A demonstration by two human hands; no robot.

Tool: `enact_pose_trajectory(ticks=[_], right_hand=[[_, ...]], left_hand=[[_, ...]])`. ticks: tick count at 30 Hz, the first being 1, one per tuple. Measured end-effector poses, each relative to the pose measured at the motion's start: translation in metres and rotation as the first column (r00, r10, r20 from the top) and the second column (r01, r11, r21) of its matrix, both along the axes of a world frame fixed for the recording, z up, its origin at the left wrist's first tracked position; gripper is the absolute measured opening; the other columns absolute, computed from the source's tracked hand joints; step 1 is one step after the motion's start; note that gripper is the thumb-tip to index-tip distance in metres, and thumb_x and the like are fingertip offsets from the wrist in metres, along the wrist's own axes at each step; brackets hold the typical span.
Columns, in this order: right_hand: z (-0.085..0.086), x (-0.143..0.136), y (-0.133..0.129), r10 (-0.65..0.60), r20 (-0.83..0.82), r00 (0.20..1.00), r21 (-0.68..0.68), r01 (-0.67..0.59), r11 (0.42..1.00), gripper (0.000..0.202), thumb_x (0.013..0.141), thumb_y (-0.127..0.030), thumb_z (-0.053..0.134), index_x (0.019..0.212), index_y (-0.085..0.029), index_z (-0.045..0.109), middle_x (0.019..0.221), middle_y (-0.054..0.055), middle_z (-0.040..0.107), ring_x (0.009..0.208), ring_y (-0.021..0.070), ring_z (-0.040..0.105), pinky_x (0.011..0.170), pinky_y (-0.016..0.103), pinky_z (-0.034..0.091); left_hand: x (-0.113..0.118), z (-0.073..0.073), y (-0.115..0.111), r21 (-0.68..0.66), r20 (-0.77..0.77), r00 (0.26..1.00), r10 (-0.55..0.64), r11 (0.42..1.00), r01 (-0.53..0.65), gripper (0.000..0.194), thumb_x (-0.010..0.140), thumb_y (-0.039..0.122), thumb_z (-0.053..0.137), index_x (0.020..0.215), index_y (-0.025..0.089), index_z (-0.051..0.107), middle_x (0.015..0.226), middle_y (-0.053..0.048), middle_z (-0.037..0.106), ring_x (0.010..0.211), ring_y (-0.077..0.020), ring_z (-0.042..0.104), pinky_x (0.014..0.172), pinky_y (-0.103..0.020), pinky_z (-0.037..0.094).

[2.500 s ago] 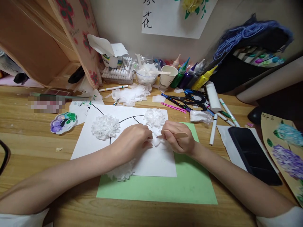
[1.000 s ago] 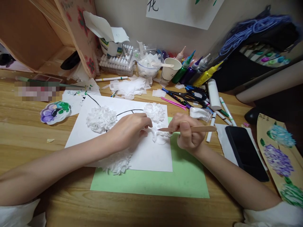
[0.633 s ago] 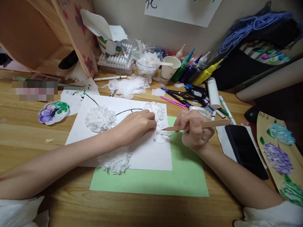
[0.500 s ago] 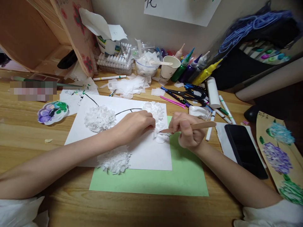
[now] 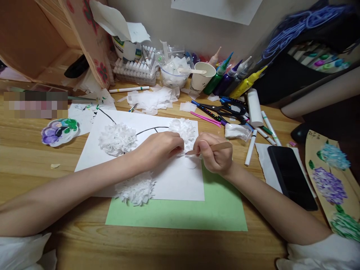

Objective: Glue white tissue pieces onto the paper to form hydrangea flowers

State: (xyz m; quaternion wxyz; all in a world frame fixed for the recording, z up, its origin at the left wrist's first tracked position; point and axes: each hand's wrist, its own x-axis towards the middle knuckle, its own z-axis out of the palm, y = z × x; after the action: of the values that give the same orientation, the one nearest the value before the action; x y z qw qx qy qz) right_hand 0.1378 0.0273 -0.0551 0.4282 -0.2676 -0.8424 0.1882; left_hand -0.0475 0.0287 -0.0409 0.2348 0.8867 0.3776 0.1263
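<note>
A white sheet [image 5: 174, 180] with black drawn stems lies on a green paper [image 5: 197, 213]. Three fluffy white tissue flowers sit on it: one at the left [image 5: 116, 138], one at the top right [image 5: 183, 128], one at the bottom edge [image 5: 135, 190]. My left hand [image 5: 159, 148] pinches small tissue bits just below the top right flower. My right hand [image 5: 215, 157] grips a wooden stick [image 5: 218, 147], its tip pointing left at the tissue between my two hands.
Loose tissue squares [image 5: 153, 100], a bowl of tissue [image 5: 173, 75], a paper cup [image 5: 203, 76], glue bottles [image 5: 233, 80], scissors [image 5: 227, 109] and markers [image 5: 266, 127] crowd the back. A black phone [image 5: 291, 176] and a painted board [image 5: 332, 180] lie right; a small palette [image 5: 59, 131] lies left.
My right hand has drawn back in toward my left hand, bringing the stick's tip down onto the tissue below the top right flower. My left hand stayed put on the tissue.
</note>
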Motion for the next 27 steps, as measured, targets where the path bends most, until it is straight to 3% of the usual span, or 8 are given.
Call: enact_pose_trajectory(ticks=[5, 12, 18, 23, 27], right_hand=[[-0.0003, 0.0005, 0.0004, -0.026, 0.012, 1.0, -0.002, 0.026, 1.0, 0.03, 0.09, -0.014, 0.034, 0.063, -0.02, 0.044, 0.053, -0.001, 0.047, 0.048, 0.0102, 0.045, 0.048, 0.024, 0.034], [-0.0017, 0.0, 0.0012, 0.007, 0.093, 0.996, 0.101, -0.016, 0.995, 0.026, 0.088, -0.014, 0.037, 0.063, -0.02, 0.044, 0.052, -0.001, 0.047, 0.046, 0.0113, 0.043, 0.046, 0.025, 0.033], [-0.0031, 0.0034, -0.001, 0.017, -0.118, 0.993, 0.034, -0.013, 0.999, 0.028, 0.089, -0.013, 0.035, 0.064, -0.019, 0.046, 0.055, 0.001, 0.051, 0.049, 0.0117, 0.045, 0.049, 0.026, 0.036], [-0.003, 0.0015, -0.0015, 0.02, 0.037, 0.999, 0.14, -0.025, 0.99, 0.026, 0.087, -0.013, 0.035, 0.064, -0.019, 0.045, 0.053, 0.001, 0.047, 0.048, 0.0122, 0.043, 0.047, 0.026, 0.033], [-0.0029, 0.0011, -0.0009, -0.006, 0.067, 0.998, 0.18, -0.006, 0.984, 0.026, 0.086, -0.012, 0.035, 0.063, -0.02, 0.043, 0.051, 0.0, 0.046, 0.046, 0.0114, 0.041, 0.045, 0.025, 0.031]], left_hand=[[0.0, 0.0003, 0.0001, -0.017, 0.005, 1.0, 0.011, 1.0, -0.011, 0.016, 0.08, 0.012, 0.049, 0.083, 0.015, 0.065, 0.082, -0.004, 0.065, 0.074, -0.0138, 0.058, 0.064, -0.022, 0.041], [-0.0009, -0.0036, 0.0007, 0.041, 0.015, 0.998, 0.063, 0.997, -0.063, 0.011, 0.078, 0.014, 0.052, 0.078, 0.015, 0.064, 0.074, -0.002, 0.065, 0.065, -0.0126, 0.056, 0.057, -0.022, 0.036], [-0.0011, -0.004, 0.0005, -0.01, 0.027, 0.997, 0.067, 0.998, -0.067, 0.014, 0.076, 0.012, 0.054, 0.084, 0.017, 0.065, 0.081, -0.001, 0.068, 0.07, -0.0127, 0.059, 0.06, -0.022, 0.038], [-0.0011, -0.0037, 0.0004, 0.019, 0.004, 0.998, 0.068, 0.997, -0.068, 0.013, 0.077, 0.012, 0.053, 0.082, 0.017, 0.065, 0.078, -0.001, 0.067, 0.068, -0.0131, 0.058, 0.059, -0.022, 0.036], [-0.001, -0.0037, 0.0004, 0.003, 0.008, 0.998, 0.068, 0.998, -0.068, 0.013, 0.077, 0.013, 0.053, 0.081, 0.017, 0.064, 0.077, -0.001, 0.067, 0.068, -0.0131, 0.058, 0.059, -0.022, 0.036]])
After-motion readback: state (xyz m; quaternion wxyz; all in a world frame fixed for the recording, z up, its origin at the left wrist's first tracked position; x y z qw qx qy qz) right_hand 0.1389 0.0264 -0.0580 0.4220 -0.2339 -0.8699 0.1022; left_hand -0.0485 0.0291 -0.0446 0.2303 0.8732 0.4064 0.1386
